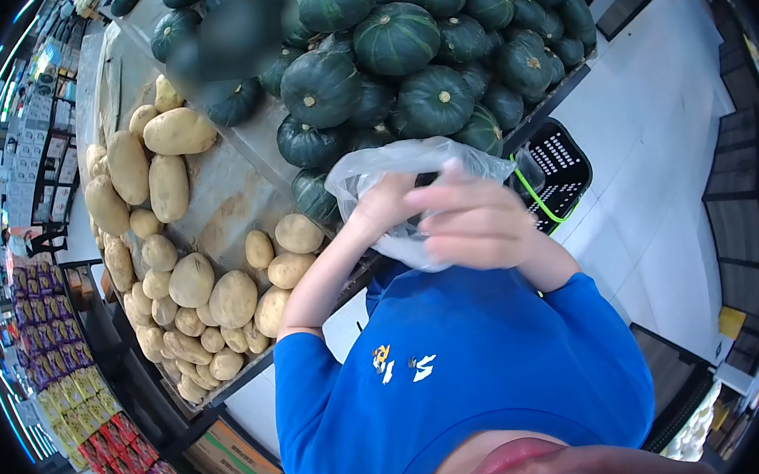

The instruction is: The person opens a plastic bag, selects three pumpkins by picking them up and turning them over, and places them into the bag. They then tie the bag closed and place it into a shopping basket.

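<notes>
A clear plastic bag (404, 157) is bunched up in front of my chest, its mouth loosely spread. My left hand (387, 202) is closed on the bag at its near left side, the fingertips partly hidden. Over the right part of the bag is my right hand (476, 223), blurred by motion, with fingers stretched out to the left and apart. Something dark shows between the hands and through the film; I cannot make out what it is. Dark green pumpkins (435, 99) are heaped just beyond the bag, and potatoes (233, 299) lie to the left of my left forearm.
The sloping display stand (224, 187) holds both heaps, with a clear divider between them. A black basket (561, 169) with a green handle is right of the bag. Shelves of packaged goods (58, 342) line the far left; dark shelving (740, 200) stands at the right.
</notes>
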Motion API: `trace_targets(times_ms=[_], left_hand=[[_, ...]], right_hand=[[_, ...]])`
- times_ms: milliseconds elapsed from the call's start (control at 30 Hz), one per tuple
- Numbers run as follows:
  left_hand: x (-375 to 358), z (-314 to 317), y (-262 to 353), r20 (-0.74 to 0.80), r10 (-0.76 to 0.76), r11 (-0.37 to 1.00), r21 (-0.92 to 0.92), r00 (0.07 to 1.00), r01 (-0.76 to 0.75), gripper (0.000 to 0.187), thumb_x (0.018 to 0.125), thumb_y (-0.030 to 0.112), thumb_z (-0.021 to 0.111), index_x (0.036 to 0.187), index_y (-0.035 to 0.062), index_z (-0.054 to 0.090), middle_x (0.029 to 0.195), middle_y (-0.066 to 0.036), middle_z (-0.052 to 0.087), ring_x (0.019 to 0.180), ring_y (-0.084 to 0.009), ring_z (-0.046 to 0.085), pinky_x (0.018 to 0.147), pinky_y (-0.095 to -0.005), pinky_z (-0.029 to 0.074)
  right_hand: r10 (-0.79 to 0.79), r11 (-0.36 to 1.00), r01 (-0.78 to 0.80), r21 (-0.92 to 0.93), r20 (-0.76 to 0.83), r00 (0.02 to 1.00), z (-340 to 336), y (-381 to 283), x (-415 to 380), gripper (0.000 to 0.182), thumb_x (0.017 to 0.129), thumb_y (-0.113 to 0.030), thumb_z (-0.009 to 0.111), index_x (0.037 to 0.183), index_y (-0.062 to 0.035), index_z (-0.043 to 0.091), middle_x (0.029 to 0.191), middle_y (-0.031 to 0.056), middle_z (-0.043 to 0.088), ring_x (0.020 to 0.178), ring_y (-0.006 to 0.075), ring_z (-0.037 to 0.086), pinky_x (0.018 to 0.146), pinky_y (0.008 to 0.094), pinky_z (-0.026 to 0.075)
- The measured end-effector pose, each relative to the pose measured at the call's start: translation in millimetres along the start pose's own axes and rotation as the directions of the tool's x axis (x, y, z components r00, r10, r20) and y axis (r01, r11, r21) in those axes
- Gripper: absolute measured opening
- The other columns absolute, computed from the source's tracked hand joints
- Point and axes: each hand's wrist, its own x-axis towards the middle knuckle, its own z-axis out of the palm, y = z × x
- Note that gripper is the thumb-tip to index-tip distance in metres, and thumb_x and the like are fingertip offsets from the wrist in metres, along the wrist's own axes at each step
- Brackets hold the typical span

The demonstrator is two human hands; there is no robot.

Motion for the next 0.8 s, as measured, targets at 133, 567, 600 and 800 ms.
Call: trace_targets(times_ms=[133,567,600,800], left_hand=[[-33,-17,107,-0.038,0.263,0.515,0.85,0.964,-0.107,0.083,0.065,0.034,0.074,0.135,0.007,0.037,0.129,-0.019,0.047,0.121,-0.0341,0.043,0.1,-0.0405,0.036],[-35,-68,168,-0.114,0.059,0.114,0.988,0.992,0.106,0.077,0.079,-0.002,0.05,0.144,0.0278,0.021,0.151,-0.008,0.015,0.133,-0.0295,0.029,0.102,-0.0397,0.039],[-34,-68,166,-0.125,0.053,-0.017,0.992,0.991,0.126,0.078,0.08,-0.004,0.048,0.144,0.0289,0.02,0.152,-0.007,0.013,0.133,-0.0291,0.029,0.101,-0.0394,0.04],[-30,-52,140,-0.181,0.05,0.085,0.981,0.982,0.177,0.079,0.076,-0.007,0.047,0.143,0.0283,0.025,0.152,-0.007,0.01,0.136,-0.0292,0.024,0.105,-0.0385,0.035]], right_hand=[[0.102,0.99,-0.084,0.111,-0.173,0.98,-27,14,14,0.014,0.077,-0.001,0.066,0.088,-0.0031,0.057,0.081,0.0096,0.059,0.095,0.0351,0.063,0.105,0.0508,0.032],[-0.015,0.999,0.006,-0.033,-0.282,0.959,-32,43,52,0.013,0.081,0.011,0.052,0.086,0.0001,0.057,0.073,0.0102,0.061,0.09,0.0333,0.064,0.104,0.0484,0.034],[-0.015,0.999,0.006,-0.033,-0.28,0.96,-32,44,49,0.013,0.081,0.011,0.052,0.086,0.0001,0.057,0.073,0.0102,0.061,0.09,0.0333,0.064,0.104,0.0484,0.034],[0.112,0.986,-0.142,-0.083,-0.3,0.947,-37,65,27,0.008,0.086,0.005,0.051,0.09,0.0001,0.056,0.073,0.0092,0.062,0.094,0.0333,0.063,0.105,0.0524,0.03]])
